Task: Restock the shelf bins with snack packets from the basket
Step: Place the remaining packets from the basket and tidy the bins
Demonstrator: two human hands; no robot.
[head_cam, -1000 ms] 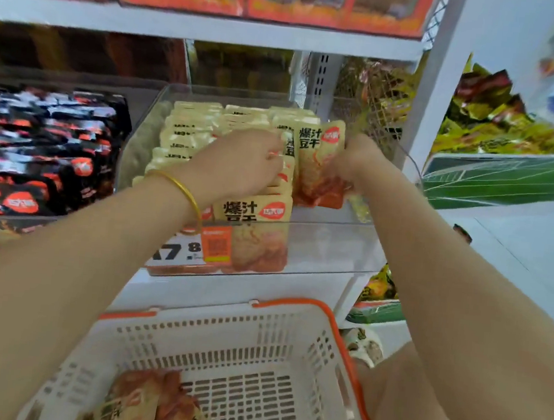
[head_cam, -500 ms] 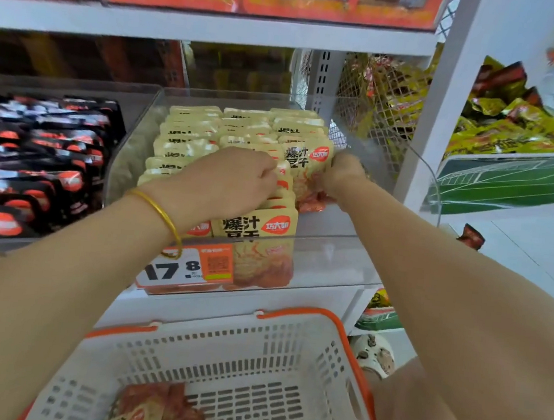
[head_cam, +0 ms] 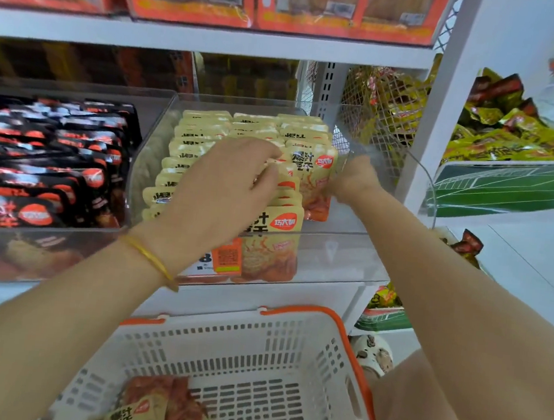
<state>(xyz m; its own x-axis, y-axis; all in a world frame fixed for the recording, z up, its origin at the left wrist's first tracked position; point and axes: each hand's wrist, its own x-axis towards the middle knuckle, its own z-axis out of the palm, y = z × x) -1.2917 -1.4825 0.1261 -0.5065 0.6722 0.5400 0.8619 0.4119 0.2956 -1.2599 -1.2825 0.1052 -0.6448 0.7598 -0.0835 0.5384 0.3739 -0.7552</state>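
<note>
The clear bin (head_cam: 332, 249) on the shelf is nearly full of yellow packets (head_cam: 205, 128) standing in rows. The right hand (head_cam: 353, 178) grips a single packet (head_cam: 312, 176) by its side. It stands upright at the right end of the rows, touching the others. The left hand (head_cam: 223, 187), with a gold bangle (head_cam: 152, 258) on its wrist, lies on the rows with bent fingers. I cannot tell if it grasps any. Below is the white basket (head_cam: 255, 350) with a few spare packets (head_cam: 155, 408) in one corner. Black packets (head_cam: 47, 154) fill the next bin on the left.
</note>
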